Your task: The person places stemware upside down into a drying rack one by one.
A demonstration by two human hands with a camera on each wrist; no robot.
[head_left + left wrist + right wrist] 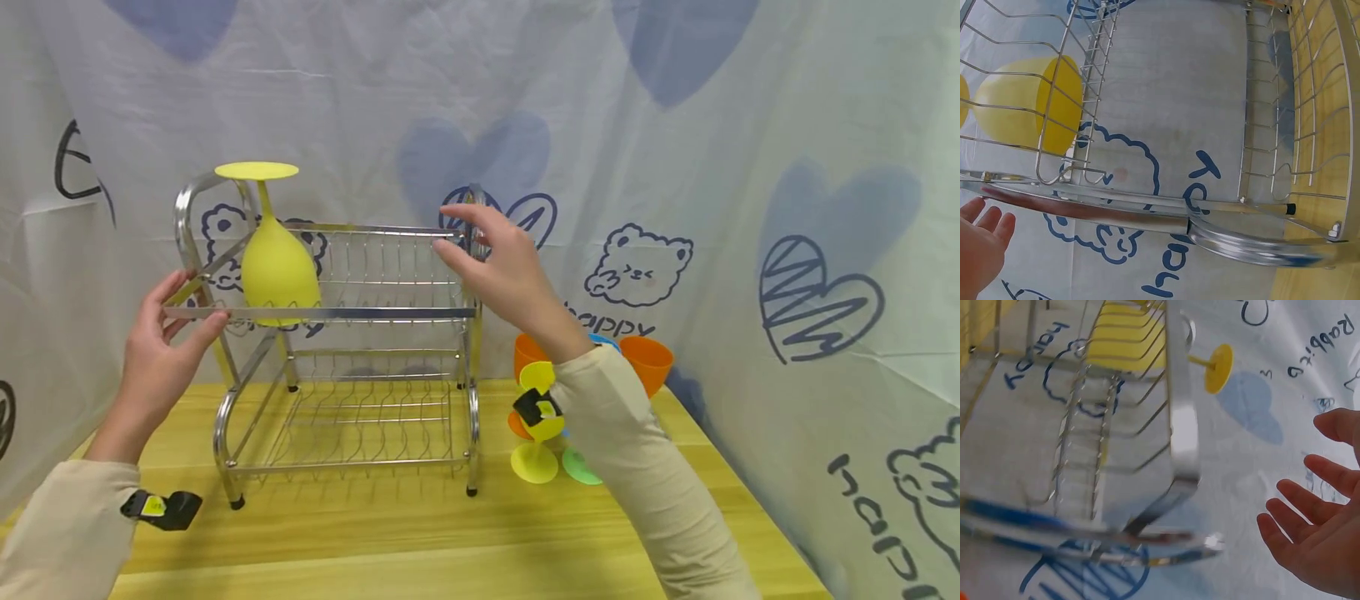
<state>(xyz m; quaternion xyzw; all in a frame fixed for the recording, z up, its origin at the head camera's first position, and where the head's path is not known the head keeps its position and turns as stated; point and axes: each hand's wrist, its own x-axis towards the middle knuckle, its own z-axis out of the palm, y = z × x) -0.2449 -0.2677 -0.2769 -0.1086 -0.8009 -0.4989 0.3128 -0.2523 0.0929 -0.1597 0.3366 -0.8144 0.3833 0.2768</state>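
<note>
A two-tier metal dish rack (348, 313) stands on the wooden table. Upside down in its upper tier, toward the left, is a yellow goblet (279, 271), its round base uppermost. My left hand (161, 342) holds the rack's upper front-left corner, thumb by the front rail and fingers along the side rail. In the left wrist view the fingertips (988, 215) lie against the rail. My right hand (510, 271) is raised by the rack's upper right end, thumb and fingers spread, holding nothing. The right wrist view shows this hand (1316, 531) apart from the rack.
Right of the rack, partly behind my right forearm, several coloured cups and goblets stand together, among them an orange cup (648, 360), a yellow goblet (535, 462) and a green base (581, 467). A printed white curtain (360, 108) surrounds the table (375, 533).
</note>
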